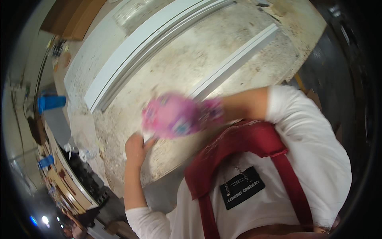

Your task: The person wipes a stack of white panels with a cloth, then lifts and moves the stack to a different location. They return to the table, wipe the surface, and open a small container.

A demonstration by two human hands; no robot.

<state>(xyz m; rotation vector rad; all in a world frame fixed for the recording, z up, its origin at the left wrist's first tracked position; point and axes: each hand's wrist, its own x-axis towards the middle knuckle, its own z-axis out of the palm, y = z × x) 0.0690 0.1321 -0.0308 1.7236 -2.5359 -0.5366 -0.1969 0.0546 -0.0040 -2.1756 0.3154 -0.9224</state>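
A long white profile [234, 59] lies slantwise on the worn, stained tabletop [167, 67]. My bare left hand [136, 149] is at the near end of its line, thumb apart from the curled fingers, and appears to grip that end. My right hand [173, 115] wears a pink flowered glove, smeared by motion, and lies over the profile's nearer part. Its fingers cannot be made out. Under the glove the middle of the profile is hidden. A small bit of white shows between the two hands.
Several longer white profiles [131, 51] lie side by side along the table's far left. A cardboard box [73, 18] stands beyond them. Left of the table are a blue container [51, 103] and a clear plastic bottle [86, 154]. The table's right edge drops to a dark floor [322, 67].
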